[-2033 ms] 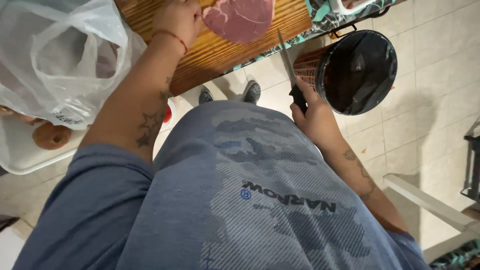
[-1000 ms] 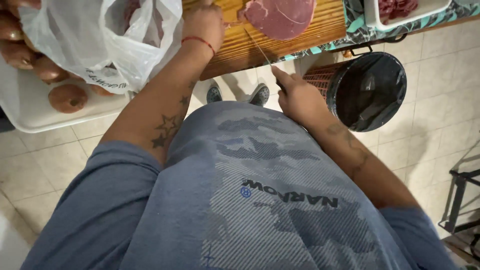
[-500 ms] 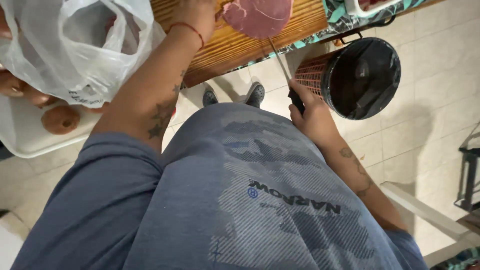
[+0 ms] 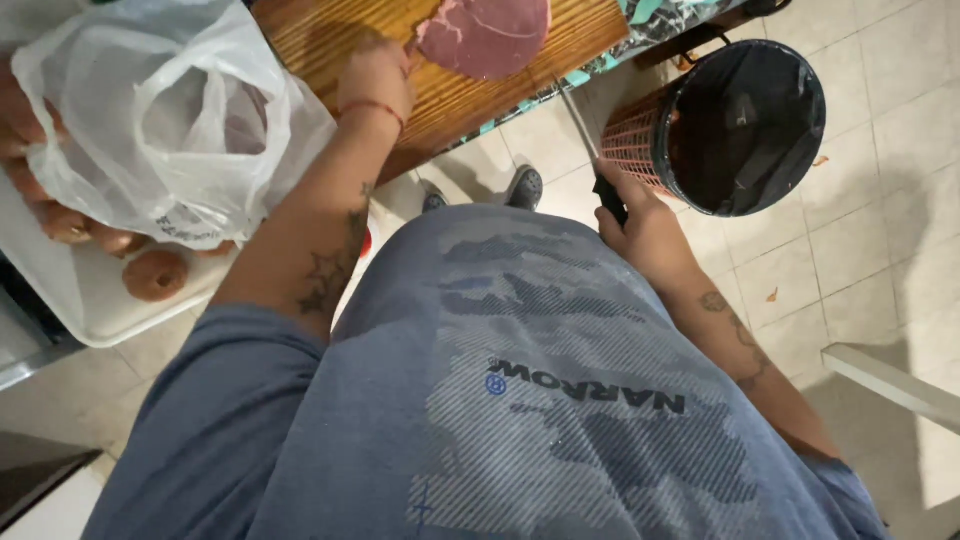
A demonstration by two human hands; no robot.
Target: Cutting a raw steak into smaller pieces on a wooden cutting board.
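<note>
Meat slab [image 4: 487, 35]: your left hand [image 4: 375, 75] rests at its edge, fingers hidden.
Your right hand [image 4: 640, 225] grips the knife [image 4: 590, 150] off the worktop [image 4: 450, 95]; a blind cut risks fingers.

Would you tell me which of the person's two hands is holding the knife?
The right hand grips the knife by its dark handle, off the board near the bin. The left hand rests on the wooden board beside the pink meat.

Left arm stretched forward, tattooed forearm up, cord band at the wrist, left hand [image 4: 375, 72] lying palm down with fingers curled at the far end. Right arm bent and low beside the hip, tattooed near the wrist, right hand [image 4: 640, 225] fisted tight around a dark handle.
</note>
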